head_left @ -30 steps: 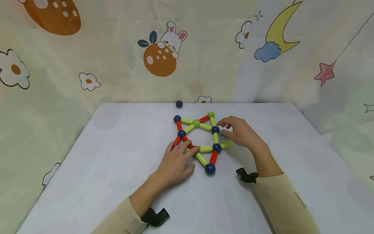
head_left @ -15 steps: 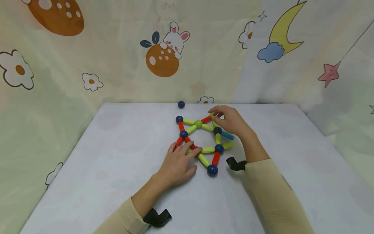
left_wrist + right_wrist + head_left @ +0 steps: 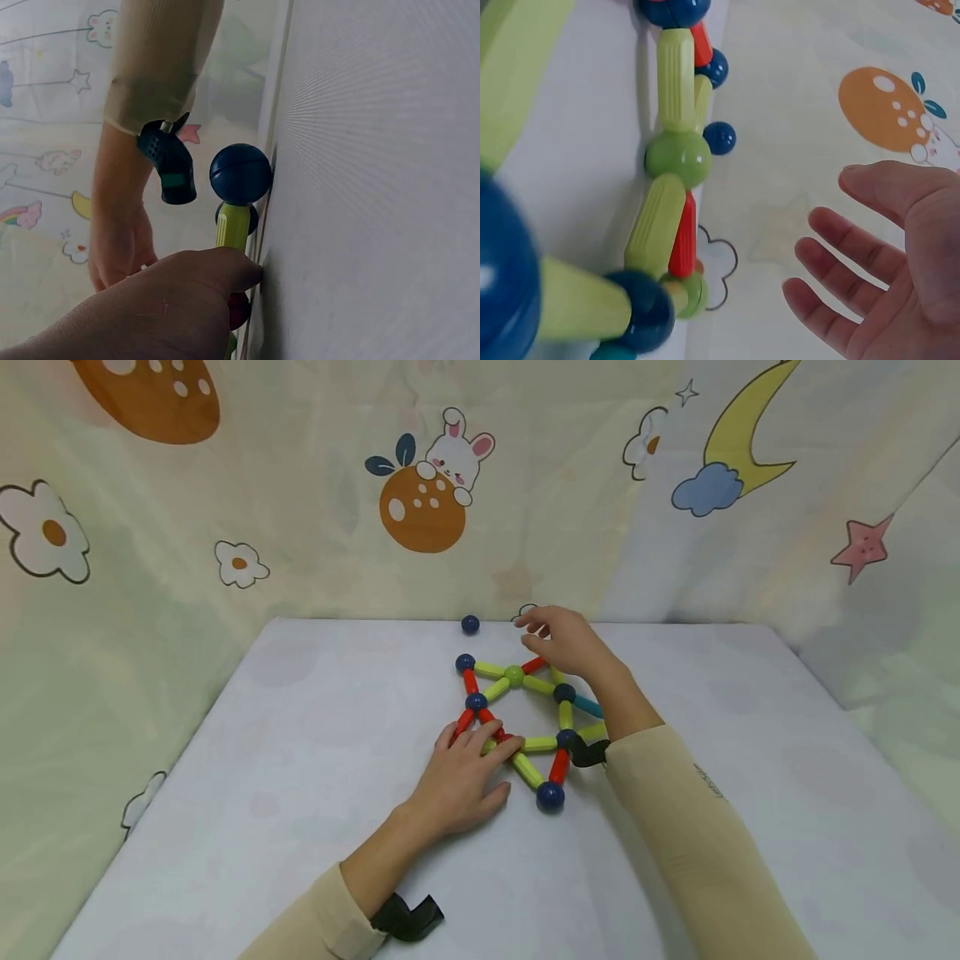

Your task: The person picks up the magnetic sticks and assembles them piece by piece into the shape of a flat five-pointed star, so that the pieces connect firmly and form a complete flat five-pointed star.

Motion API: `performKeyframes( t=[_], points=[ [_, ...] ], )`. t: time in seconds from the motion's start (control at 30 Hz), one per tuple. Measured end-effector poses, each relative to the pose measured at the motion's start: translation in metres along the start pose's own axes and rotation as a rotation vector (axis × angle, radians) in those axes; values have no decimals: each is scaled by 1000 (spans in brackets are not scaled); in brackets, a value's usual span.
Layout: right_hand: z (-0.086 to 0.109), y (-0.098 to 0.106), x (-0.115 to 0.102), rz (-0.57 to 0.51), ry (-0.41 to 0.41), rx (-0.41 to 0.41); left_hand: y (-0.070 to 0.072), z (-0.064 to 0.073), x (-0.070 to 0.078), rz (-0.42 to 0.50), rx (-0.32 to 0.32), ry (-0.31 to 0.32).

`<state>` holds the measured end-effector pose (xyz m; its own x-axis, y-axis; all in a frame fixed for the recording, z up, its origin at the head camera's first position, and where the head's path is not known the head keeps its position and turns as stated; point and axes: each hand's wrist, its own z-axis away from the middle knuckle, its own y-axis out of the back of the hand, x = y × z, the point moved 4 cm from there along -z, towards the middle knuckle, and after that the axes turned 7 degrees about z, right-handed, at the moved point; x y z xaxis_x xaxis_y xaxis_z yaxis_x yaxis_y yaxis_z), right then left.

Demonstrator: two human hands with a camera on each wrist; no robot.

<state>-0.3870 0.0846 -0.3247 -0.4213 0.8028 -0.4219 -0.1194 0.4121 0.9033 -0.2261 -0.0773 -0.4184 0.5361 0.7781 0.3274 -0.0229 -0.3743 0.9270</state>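
A flat frame of magnetic rods and balls lies on the table, with yellow-green rods (image 3: 540,744), red rods (image 3: 559,767), dark blue balls (image 3: 551,797) and a green ball (image 3: 514,676). My left hand (image 3: 457,785) rests on its left front corner, fingers spread over the rods and hiding part of them. Above the back right of the frame hovers my right hand (image 3: 573,647), empty, its fingers loosely bent. In the right wrist view this hand (image 3: 900,255) is apart from the frame. A loose blue ball (image 3: 470,624) sits behind the frame, left of the right fingertips.
A teal rod (image 3: 588,705) sticks out from the frame's right side, partly behind the right forearm. The white table (image 3: 300,735) ends at a patterned curtain (image 3: 315,527). Black wrist mounts (image 3: 408,918) hang from both sleeves, the right one overlapping the frame in the head view.
My right hand has moved from the frame's right side back and left, past the rear green ball, toward the loose blue ball. The left hand has stayed on the frame.
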Motion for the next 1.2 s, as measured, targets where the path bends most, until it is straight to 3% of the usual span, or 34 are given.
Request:
performKeyframes(
  t=[0.27, 0.7, 0.9, 1.2],
  points=[
    [-32, -16, -8, -15, -1, -51, -3, -1, 1, 5, -3, 2],
    [-76, -42, 11, -17, -62, -111, -1, -1, 0, -20, -5, 7],
    [-87, -49, 16, -27, -77, -122, -3, -3, 4, -5, -8, 6],
    [-104, -70, -3, -36, -37, -138, 0, 3, 4, 7, 24, 11]
  ],
)
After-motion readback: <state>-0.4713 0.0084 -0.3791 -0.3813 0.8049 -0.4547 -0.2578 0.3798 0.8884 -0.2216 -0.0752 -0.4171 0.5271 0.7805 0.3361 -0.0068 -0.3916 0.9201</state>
